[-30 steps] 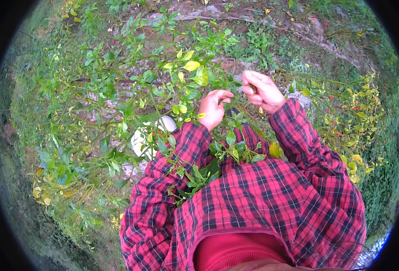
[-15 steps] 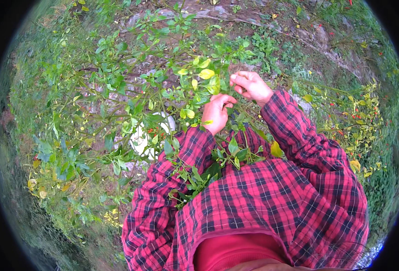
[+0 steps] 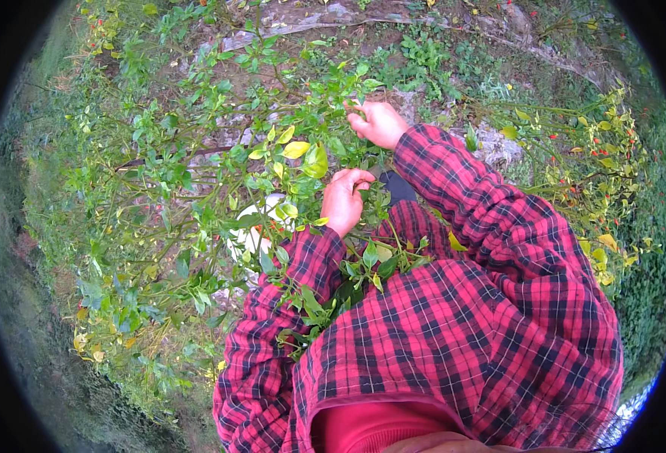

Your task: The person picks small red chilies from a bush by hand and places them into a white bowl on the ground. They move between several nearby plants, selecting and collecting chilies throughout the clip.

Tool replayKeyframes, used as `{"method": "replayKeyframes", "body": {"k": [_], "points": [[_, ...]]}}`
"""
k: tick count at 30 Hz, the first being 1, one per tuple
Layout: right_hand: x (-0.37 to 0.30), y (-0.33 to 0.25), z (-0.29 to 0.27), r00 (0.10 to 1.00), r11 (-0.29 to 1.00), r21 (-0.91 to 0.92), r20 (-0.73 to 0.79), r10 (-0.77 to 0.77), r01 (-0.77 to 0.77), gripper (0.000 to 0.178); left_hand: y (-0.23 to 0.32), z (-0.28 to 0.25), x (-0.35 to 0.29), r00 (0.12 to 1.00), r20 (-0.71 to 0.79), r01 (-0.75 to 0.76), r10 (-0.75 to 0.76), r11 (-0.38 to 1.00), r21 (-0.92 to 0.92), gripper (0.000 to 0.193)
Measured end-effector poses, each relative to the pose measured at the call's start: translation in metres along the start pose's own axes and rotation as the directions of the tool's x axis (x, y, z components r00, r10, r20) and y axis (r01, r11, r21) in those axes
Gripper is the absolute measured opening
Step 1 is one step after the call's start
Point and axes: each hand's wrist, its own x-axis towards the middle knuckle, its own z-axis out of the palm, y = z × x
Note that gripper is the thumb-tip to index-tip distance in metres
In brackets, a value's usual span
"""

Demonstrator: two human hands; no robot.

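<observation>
My right hand [image 3: 380, 124] is among the upper leaves of a chili pepper plant [image 3: 325, 94], its fingertips pinched together. Whatever those fingers grip is lost among the leaves. Lower down, my left hand [image 3: 343, 201] is curled closed beside the stems, and what lies inside it is hidden. Large yellow-green leaves [image 3: 315, 161] hang just above the left hand. To its left, a white container [image 3: 251, 238] shows through the foliage, with a bit of red in it. Leafy branches [image 3: 370, 260] press against my plaid shirt and left sleeve.
Another plant with yellow leaves and small red peppers [image 3: 601, 151] stands at the right. Pale, torn ground sheeting [image 3: 499, 145] lies on the soil. Low weeds [image 3: 423, 64] grow ahead. A dark shoe [image 3: 398, 187] shows below my right forearm. Dense branches fill the left side.
My right hand has moved left and slightly up into the leaves. The left hand has shifted slightly left and down. The view has also shifted a little, and the dark shoe shows more clearly.
</observation>
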Motion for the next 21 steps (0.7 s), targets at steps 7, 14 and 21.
{"method": "replayKeyframes", "body": {"k": [7, 14, 21], "points": [[0.024, -0.013, 0.030, 0.981, 0.926, -0.378, 0.170, 0.089, -0.019, 0.026, -0.004, 0.002, 0.002, 0.997, -0.023, -0.073, 0.075, 0.995, 0.065, 0.041], [0.004, 0.021, 0.004, 0.717, 0.254, 0.694, 0.529, 0.454, -0.673, 0.014, -0.017, 0.015, -0.001, 0.997, -0.039, -0.063, 0.067, 0.994, 0.088, 0.030], [-0.038, -0.063, -0.059, 0.689, 0.118, 0.682, 0.692, 0.216, -0.722, 0.017, -0.055, 0.052, 0.032, 0.966, -0.258, -0.063, 0.028, 0.990, -0.128, 0.015]]}}
